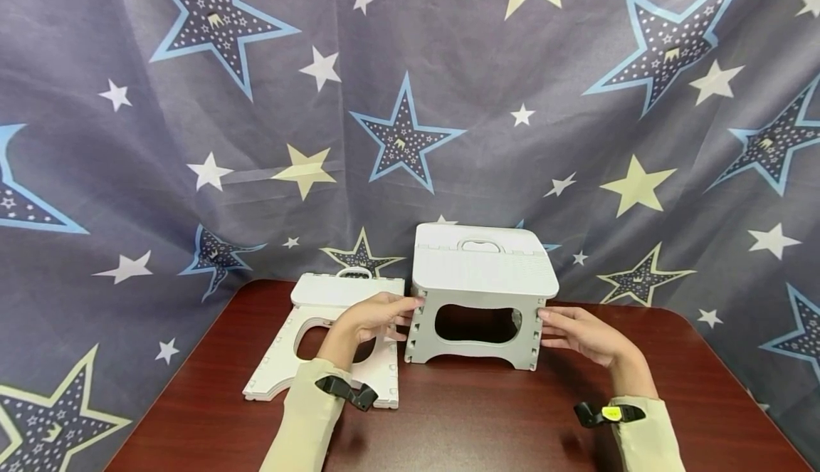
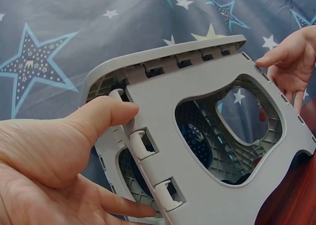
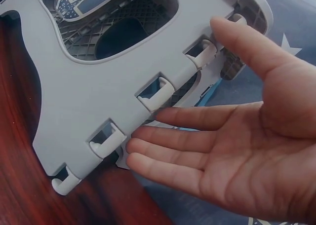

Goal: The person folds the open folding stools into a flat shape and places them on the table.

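Observation:
An unfolded white folding step stool (image 1: 485,273) stands upright on the table, its top carrying a handle slot and its front panel a wide oval opening. My left hand (image 1: 378,313) touches its left side, thumb at the front hinge edge below the top and fingers extended along the side. On the opposite side, my right hand (image 1: 579,331) has its thumb near the upper front corner. In the right wrist view the fingers (image 3: 182,156) are straight beside the hinge edge. A second white folding stool (image 1: 282,372) lies folded flat to the left, partly hidden by my left arm.
The dark red wooden table (image 1: 474,415) has rounded far corners. A grey star-patterned cloth (image 1: 448,159) hangs behind it and around the sides. Black straps with small devices (image 1: 608,413) sit on both wrists.

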Demonstrator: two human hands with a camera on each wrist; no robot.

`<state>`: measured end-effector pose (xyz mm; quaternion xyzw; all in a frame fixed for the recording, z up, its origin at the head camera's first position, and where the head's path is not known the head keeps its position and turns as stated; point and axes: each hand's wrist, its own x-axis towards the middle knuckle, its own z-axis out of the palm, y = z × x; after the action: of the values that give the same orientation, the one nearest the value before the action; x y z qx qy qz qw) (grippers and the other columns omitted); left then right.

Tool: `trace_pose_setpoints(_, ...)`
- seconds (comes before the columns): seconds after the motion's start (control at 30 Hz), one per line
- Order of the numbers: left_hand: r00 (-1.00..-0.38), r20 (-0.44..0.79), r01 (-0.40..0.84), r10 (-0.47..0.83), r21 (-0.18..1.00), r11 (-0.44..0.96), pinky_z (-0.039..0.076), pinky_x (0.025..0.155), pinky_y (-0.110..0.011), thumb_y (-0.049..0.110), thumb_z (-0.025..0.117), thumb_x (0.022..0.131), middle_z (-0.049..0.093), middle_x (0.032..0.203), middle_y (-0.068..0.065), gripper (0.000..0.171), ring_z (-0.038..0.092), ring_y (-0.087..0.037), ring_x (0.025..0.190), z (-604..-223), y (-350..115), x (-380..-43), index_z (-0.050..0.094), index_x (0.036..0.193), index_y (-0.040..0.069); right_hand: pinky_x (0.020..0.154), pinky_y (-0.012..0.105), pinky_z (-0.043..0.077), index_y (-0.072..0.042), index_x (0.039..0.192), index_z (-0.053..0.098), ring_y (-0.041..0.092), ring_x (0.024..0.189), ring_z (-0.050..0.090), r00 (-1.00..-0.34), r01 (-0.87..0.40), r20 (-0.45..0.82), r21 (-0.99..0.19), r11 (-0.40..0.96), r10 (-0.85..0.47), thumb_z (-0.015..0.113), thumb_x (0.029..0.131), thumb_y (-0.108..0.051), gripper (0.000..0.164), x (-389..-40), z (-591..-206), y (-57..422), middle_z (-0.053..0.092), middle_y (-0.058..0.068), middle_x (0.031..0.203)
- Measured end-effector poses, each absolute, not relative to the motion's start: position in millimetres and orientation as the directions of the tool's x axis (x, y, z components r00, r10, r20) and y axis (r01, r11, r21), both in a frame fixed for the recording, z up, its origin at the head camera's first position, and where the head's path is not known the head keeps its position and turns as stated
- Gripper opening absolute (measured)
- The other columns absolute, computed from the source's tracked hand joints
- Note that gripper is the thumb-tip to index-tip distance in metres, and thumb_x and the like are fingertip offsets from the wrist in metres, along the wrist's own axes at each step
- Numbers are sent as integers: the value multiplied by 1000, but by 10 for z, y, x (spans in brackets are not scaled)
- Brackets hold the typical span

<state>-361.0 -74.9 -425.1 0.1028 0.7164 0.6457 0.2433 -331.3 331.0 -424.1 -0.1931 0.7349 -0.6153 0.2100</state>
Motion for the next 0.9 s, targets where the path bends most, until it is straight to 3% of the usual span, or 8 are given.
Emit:
trace_pose_setpoints(0.1, -855, -235, -183, 463, 971, 155, 56, 100, -50, 34, 62, 99, 57, 125, -15, 61, 59, -26, 112, -4259, -757, -3606, 51, 138, -12, 100, 31, 56, 19, 145, 34, 8, 116, 65, -820, -23, -56, -991, 132, -570, 40, 111, -22, 53, -3325, -4246, 3307, 68, -7, 122)
trace_pose_setpoints(0.23, -851, -247, -193, 464, 968, 162, 56, 100, -49, 34, 61, 100, 58, 119, -12, 59, 61, -26, 111, -4273, -763, -3611, 53, 136, -11, 100, 30, 56, -1, 134, 55, 9, 116, 66, -788, -18, -27, -998, 67, -615, 37, 112, -20, 34, -3344, -4260, 3309, 70, -6, 122)
trace_pose_setpoints(0.33, -850, -251, -195, 462, 967, 167, 56, 100, -49, 34, 60, 100, 58, 119, -12, 58, 60, -28, 114, -4280, -764, -3618, 53, 137, -11, 100, 30, 56, -12, 127, 60, 9, 116, 66, -778, -11, -22, -999, 49, -627, 37, 112, -20, 29, -3357, -4273, 3307, 71, -6, 122)
trace_pose_setpoints(0.5, -851, -253, -195, 459, 966, 172, 56, 101, -49, 34, 59, 101, 58, 120, -14, 59, 60, -28, 114, -4298, -752, -3630, 52, 137, -12, 99, 32, 56, -12, 126, 58, 12, 116, 67, -786, 24, -56, -998, 60, -616, 36, 112, -21, 28, -3371, -4291, 3304, 71, -5, 122)
trace_pose_setpoints(0.63, -853, -259, -201, 454, 964, 172, 55, 102, -49, 36, 59, 101, 57, 124, -16, 62, 59, -29, 115, -4325, -740, -3636, 50, 138, -12, 101, 35, 56, -6, 133, 55, 13, 117, 67, -775, 44, -68, -998, 54, -628, 34, 112, -22, 33, -3384, -4308, 3316, 70, -2, 125)
trace_pose_setpoints(0.9, -850, -258, -208, 460, 966, 156, 53, 104, -53, 40, 57, 101, 51, 141, -29, 70, 53, -41, 131, -4345, -745, -3594, 43, 143, -15, 102, 38, 56, -2, 139, 52, 13, 119, 66, -767, 45, -84, -996, 77, -636, 33, 113, -26, 40, -3389, -4321, 3340, 69, -3, 126)
